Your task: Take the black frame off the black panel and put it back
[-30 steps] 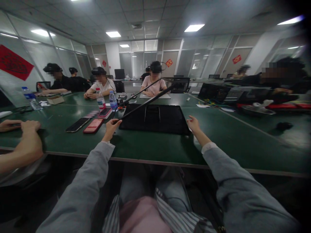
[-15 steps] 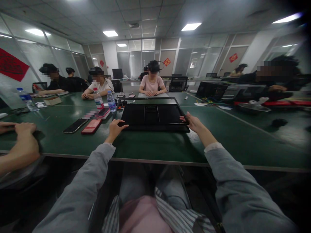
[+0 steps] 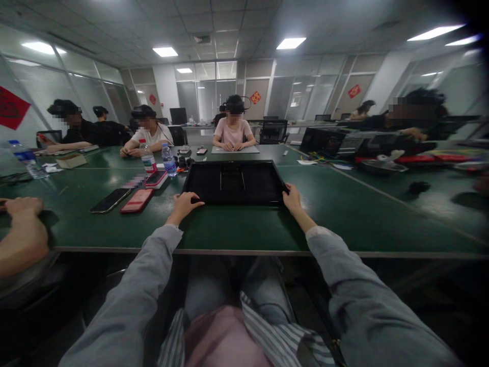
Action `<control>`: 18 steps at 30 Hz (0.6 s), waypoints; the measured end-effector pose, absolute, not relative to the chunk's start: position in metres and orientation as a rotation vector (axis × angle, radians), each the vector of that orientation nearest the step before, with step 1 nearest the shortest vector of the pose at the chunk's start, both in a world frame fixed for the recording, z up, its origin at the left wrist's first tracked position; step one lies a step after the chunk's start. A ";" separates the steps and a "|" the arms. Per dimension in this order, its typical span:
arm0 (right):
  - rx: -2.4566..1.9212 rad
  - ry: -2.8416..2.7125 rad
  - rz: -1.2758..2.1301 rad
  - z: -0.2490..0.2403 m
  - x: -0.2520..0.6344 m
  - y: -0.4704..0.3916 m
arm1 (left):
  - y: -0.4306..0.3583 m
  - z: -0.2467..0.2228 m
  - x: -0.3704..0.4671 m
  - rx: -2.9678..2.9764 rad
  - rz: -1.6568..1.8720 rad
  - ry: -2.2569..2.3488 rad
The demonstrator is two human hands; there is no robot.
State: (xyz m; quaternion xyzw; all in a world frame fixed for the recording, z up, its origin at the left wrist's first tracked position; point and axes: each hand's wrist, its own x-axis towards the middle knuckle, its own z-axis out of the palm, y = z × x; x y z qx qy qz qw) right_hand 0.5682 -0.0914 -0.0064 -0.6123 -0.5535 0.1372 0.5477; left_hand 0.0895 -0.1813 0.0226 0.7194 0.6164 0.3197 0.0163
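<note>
Black and flat, the tray (image 3: 235, 182) lies on the green table (image 3: 344, 214) straight ahead of me, its long near edge turned my way and its raised rim running all round. My left hand (image 3: 184, 203) rests at the near left corner, fingers (image 3: 194, 200) curled over the rim there and lying on it; the hand is half closed, and I cannot tell whether it truly grips or only presses. My right hand (image 3: 292, 198) is at the near right corner, thumb and fingers wrapped loosely about the rim's edge, touching it. Both of my arms come up from the table's near edge in grey sleeves (image 3: 153, 265).

Left of the tray, near my left hand but apart from it, a red phone (image 3: 136, 201) and a dark phone (image 3: 110, 200) lie side by side on the table, and a third phone (image 3: 156, 178) sits on a pinkish thing just beyond them. Two water bottles (image 3: 167, 159) stand upright behind those, beside the tray's far left corner. Another bottle (image 3: 25, 159) stands at the far left of the table.

At the left edge a co-worker's hand (image 3: 23, 208) rests on the table, well apart from mine. Across the table a person in a pink top (image 3: 233, 133) sits with a grey sheet (image 3: 236, 149) before them, beyond the tray's far edge. More people sit along the left side, and to the right there is a heap of dark gear (image 3: 336, 142), too blurred to name.
</note>
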 end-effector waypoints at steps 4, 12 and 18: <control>-1.547 -1.342 0.300 -0.013 0.567 -0.089 | -0.183 0.023 0.091 2.326 0.926 1.943; -1.539 -1.351 0.318 -0.009 0.544 -0.093 | -0.184 0.023 0.080 2.234 1.010 2.151; -1.556 -1.322 0.338 -0.008 0.536 -0.090 | -0.186 0.025 0.065 1.695 1.428 2.467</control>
